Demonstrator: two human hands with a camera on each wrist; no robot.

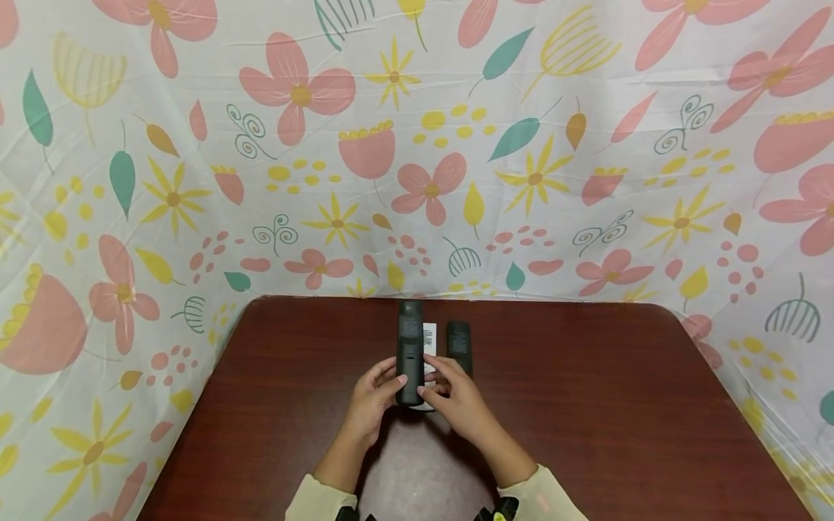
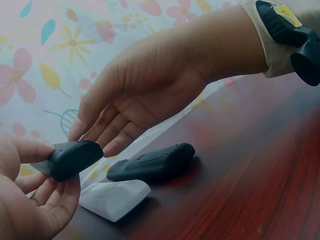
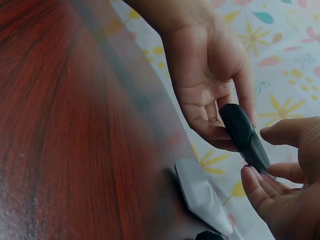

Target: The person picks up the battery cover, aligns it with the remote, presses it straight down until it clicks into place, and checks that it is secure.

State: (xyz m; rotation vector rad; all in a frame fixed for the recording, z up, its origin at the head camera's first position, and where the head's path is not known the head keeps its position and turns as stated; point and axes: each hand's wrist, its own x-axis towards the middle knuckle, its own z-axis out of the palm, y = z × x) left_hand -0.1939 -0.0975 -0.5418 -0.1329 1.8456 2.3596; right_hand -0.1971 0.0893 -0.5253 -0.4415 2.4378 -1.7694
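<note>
A black remote control (image 1: 410, 354) is raised over the table with its back, a label and the battery cover notch, turned up. My left hand (image 1: 373, 405) holds its left edge, thumb on the back and fingers beneath. From the other side my right hand (image 1: 461, 404) pinches the right edge near the lower end. In the left wrist view the end of the held remote (image 2: 75, 160) shows between both hands. A white remote control (image 1: 430, 340) lies on the table, partly hidden under the held one. Just right of it lies a second black remote control (image 1: 459, 344), also back up.
The dark red wood-grain table (image 1: 586, 405) has rounded far corners. A flower-printed cloth (image 1: 430, 239) hangs behind it and along both sides. A pale patch (image 1: 417, 470) shows between the forearms at the near side.
</note>
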